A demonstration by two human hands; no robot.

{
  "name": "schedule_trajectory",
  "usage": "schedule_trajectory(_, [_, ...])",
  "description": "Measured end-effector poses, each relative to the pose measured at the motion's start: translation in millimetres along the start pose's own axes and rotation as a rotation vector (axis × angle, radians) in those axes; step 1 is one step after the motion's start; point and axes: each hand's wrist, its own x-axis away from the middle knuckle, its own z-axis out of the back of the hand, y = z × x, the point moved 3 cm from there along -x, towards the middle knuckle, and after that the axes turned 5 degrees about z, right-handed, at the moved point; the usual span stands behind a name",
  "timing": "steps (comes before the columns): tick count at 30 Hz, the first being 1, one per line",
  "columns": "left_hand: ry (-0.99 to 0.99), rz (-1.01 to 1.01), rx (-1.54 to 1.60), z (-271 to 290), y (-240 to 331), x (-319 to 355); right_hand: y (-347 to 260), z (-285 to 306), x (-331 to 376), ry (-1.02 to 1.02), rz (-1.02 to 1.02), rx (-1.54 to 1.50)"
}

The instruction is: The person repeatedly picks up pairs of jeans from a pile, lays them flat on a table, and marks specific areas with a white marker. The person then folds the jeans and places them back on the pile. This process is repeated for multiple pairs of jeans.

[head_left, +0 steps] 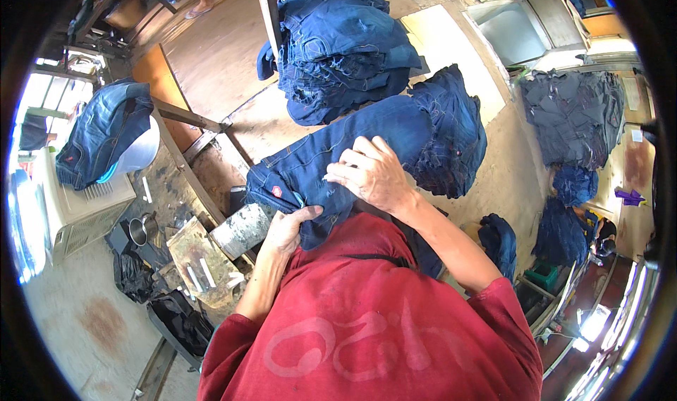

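A pair of dark blue jeans [381, 130] lies stretched out in front of me, with a small red patch near its left end. My left hand [290, 226] grips the near left edge of the jeans, thumb on top and the other fingers largely hidden. Over the middle of the fabric is my right hand [368, 175], its fingers curled and pinched together. A tiny pale bit shows at those fingertips, too small to name. A grey-white speckled cylinder [243, 232] reaches up to the left end of the jeans.
Beyond stands a tall pile of jeans [338, 48]; more jeans [451, 133] bunch at right. On the left are a worn bench [166, 182], a metal mug [143, 228], white sticks [206, 272] on a board, and folded jeans [106, 130]. Grey garments [575, 115] lie far right.
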Motion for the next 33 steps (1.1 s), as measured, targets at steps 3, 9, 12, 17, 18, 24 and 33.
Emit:
schedule_trajectory(3, [-0.007,-0.018,0.013,0,-2,-1,3,5,-5,0.033,0.041,-0.07])
schedule_trajectory(9, [-0.028,-0.068,0.034,-5,-5,1,9,9,-15,-0.04,0.143,-0.024])
schedule_trajectory(12, [-0.004,-0.085,0.048,-9,-7,4,10,7,-17,-0.099,0.224,-0.103])
schedule_trajectory(17, [0.013,-0.132,0.074,-14,-8,10,17,6,-20,-0.009,0.17,-0.072])
schedule_trajectory(18, [0.063,-0.111,0.045,-13,-9,11,17,4,-20,-0.043,0.234,-0.076])
schedule_trajectory(24, [0.164,-0.146,0.008,-13,-10,7,34,-1,-23,0.048,0.213,-0.162])
schedule_trajectory(33, [0.247,-0.147,-0.018,-21,-11,14,41,-3,-14,0.044,0.209,-0.266])
